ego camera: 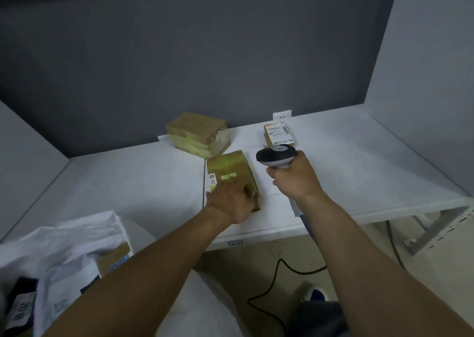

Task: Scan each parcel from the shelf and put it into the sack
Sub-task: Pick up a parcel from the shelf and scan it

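My left hand (230, 203) grips the near parcel (230, 168) on the shelf (359, 157), my right hand (295, 180) the scanner (275, 154) beside it. Behind it wait a taped parcel (197, 134) and a labelled parcel (278, 134); the sack (64, 241) holds at least 1.

The left hand (230, 202) grips a taped parcel (229, 168); just right of it, the right hand (295, 180) holds a barcode scanner (276, 155).

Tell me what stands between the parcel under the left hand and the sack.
Nothing visible. Only bare shelf separates the parcel, held by the left hand, from the open sack lower left.
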